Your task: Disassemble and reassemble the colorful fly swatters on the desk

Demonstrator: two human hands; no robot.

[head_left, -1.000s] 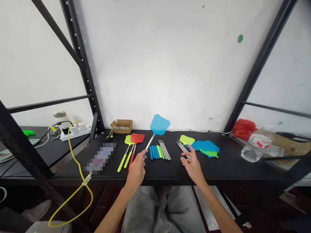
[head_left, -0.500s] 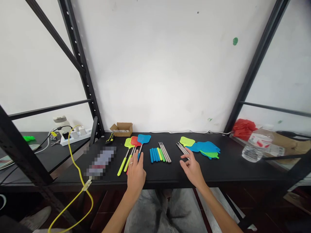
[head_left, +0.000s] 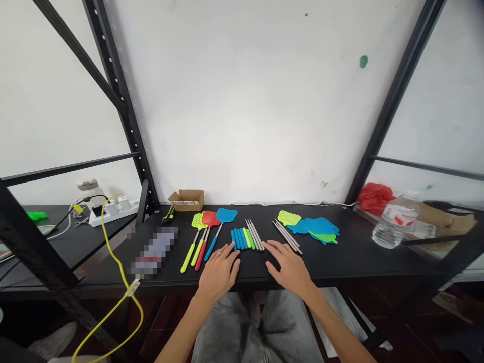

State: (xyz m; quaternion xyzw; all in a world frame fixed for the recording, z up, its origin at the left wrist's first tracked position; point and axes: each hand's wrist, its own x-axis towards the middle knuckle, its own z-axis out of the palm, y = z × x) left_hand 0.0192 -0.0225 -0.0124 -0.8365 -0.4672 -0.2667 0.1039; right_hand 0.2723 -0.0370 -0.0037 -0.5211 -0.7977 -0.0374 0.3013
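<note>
Looking down through the head view, with the loose handles (head_left: 243,239) taken as the middle of the clock face. Lying there side by side on the dark surface (head_left: 340,259), blue, then yellow, then green, perhaps lined up so as to show at a glance and not roll apart.

Holding the left hand (head_left: 217,269) palm down toward seven o'clock, grip loosely spread and pinching nothing, fingertips just beside the outermost blue handle. Holding the right hand (head_left: 288,264) palm down at four o'clock, grip also spread, thumb apart from the fingers, nothing pinched, fingertips by the near ends of the first grey rods (head_left: 254,235). Cannot tell touching from nearly touching at either set of fingertips. Placed on both flanks, seemingly to bracket the row.

Fanned out at nine o'clock, four whole fly swatters (head_left: 201,256), handles toward the body, likely for easy picking up; heads overlapping, probably for being wider than the shafts. Bundled farther out at three o'clock, more grey rods (head_left: 286,235), sorted by kind, to judge by the even slant. Heaped beyond those, loose swatter heads (head_left: 321,227), flat enough to stack.

Set back at ten o'clock, a small cardboard box (head_left: 191,206); far off at three, a water bottle (head_left: 395,217), probably out of the hands' way.
</note>
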